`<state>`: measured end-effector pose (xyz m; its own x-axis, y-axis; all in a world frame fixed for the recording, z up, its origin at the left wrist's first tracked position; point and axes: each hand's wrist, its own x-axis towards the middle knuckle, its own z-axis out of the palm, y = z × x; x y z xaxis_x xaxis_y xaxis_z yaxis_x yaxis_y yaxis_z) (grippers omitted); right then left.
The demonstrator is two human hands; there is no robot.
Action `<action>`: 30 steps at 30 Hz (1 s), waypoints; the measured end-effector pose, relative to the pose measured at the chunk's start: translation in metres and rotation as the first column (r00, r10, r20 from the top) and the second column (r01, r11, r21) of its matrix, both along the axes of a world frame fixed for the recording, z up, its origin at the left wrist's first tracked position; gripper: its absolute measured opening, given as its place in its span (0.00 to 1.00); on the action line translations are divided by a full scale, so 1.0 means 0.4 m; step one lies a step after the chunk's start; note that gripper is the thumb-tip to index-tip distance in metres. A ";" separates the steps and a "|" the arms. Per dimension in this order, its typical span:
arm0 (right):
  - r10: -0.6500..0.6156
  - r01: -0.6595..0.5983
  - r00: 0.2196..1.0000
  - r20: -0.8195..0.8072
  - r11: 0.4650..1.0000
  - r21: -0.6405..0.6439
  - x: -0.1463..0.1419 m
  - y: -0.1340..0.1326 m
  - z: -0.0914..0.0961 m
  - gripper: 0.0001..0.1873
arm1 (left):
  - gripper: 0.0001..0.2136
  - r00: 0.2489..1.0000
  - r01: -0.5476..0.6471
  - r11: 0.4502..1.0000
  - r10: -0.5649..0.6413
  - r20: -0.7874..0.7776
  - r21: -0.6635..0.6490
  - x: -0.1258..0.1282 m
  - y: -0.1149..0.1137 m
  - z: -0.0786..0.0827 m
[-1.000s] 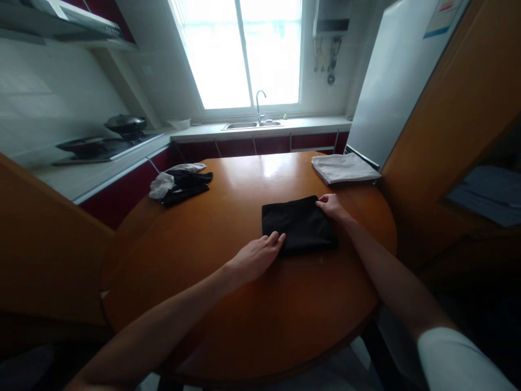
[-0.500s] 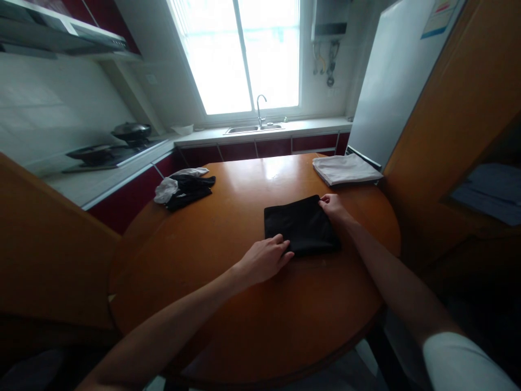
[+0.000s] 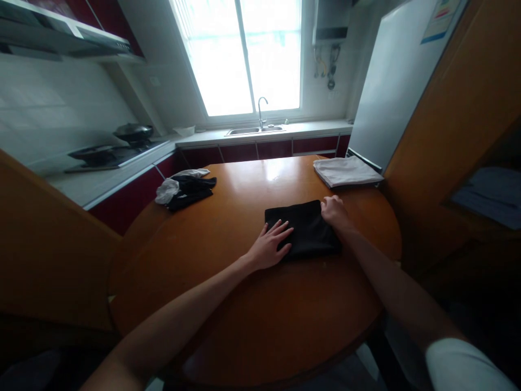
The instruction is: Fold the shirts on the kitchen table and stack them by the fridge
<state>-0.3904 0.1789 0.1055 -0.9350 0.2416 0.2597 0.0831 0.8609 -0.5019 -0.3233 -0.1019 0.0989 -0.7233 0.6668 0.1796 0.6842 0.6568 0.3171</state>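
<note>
A folded black cloth point(image 3: 306, 228) lies on the round wooden table point(image 3: 228, 304), right of centre. My left hand point(image 3: 272, 245) rests flat on the cloth's near left part, fingers spread and open. At the cloth's far right corner sits my right hand point(image 3: 334, 211), its fingers curled and pinching the fabric edge.
A folded white cloth point(image 3: 345, 170) lies at the table's far right edge beside a white fridge point(image 3: 391, 81). A crumpled heap of black and white clothes point(image 3: 185, 186) sits at the far left. Behind are the counter with a sink point(image 3: 254, 130) and a stove with pans point(image 3: 118, 146).
My left hand slid forward from the cloth's near left corner onto the cloth and flattened out. My right hand curled tighter at the far right corner.
</note>
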 end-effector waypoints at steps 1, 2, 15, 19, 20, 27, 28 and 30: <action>0.030 -0.027 0.998 -0.063 0.998 0.049 0.010 -0.017 0.010 0.21 | 0.26 1.000 0.005 1.000 -0.005 -0.001 -0.017 0.002 0.001 -0.001; 0.085 -0.075 0.990 -0.114 0.993 0.091 0.019 -0.035 0.019 0.23 | 0.26 1.000 0.006 0.999 -0.006 -0.004 -0.031 0.003 0.001 -0.001; 0.166 -0.209 0.958 0.235 0.963 0.172 0.035 -0.092 -0.058 0.36 | 0.26 1.000 -0.005 0.998 0.005 -0.004 -0.070 0.001 0.003 -0.012; 0.161 -0.205 0.961 0.226 0.960 0.188 0.036 -0.090 -0.063 0.36 | 0.26 1.000 -0.009 0.998 0.009 0.004 -0.070 0.009 0.002 -0.009; 0.163 -0.206 0.961 0.223 0.960 0.189 0.037 -0.092 -0.063 0.36 | 0.26 1.000 -0.006 0.998 0.007 0.012 -0.068 0.009 0.001 -0.005; 0.154 -0.202 0.962 0.227 0.958 0.204 0.035 -0.092 -0.066 0.36 | 0.26 1.000 -0.017 1.000 0.017 -0.011 0.005 -0.084 0.031 0.048; 0.153 -0.200 0.962 0.224 0.959 0.203 0.035 -0.091 -0.066 0.36 | 0.26 0.999 -0.028 1.000 0.028 -0.025 0.003 -0.107 0.041 0.050; 0.150 -0.196 0.964 0.221 0.959 0.204 0.035 -0.091 -0.067 0.36 | 0.27 0.998 -0.048 0.998 0.047 -0.036 -0.034 -0.150 0.057 0.044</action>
